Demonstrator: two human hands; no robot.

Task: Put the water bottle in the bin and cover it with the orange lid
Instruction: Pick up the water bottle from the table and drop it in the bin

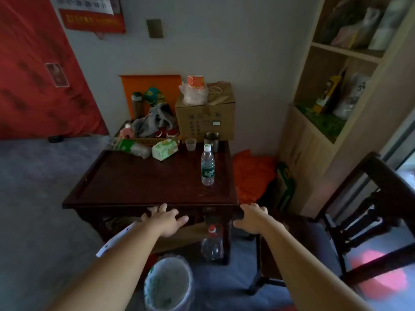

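Beyond my right hand (252, 217), the clear plastic water bottle (207, 166) stands upright on the dark wooden surface (134, 182), untouched. Both hands, left hand (165, 219) included, are spread open and empty. Below my left forearm sits the lined white bin (168, 286); the flat orange lid (150, 86) leans far beyond. Nothing done yet, I judge.

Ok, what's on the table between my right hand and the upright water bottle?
Nothing. In the head view, only bare dark tabletop lies between the right hand at the front edge and the water bottle. Both hands are empty.
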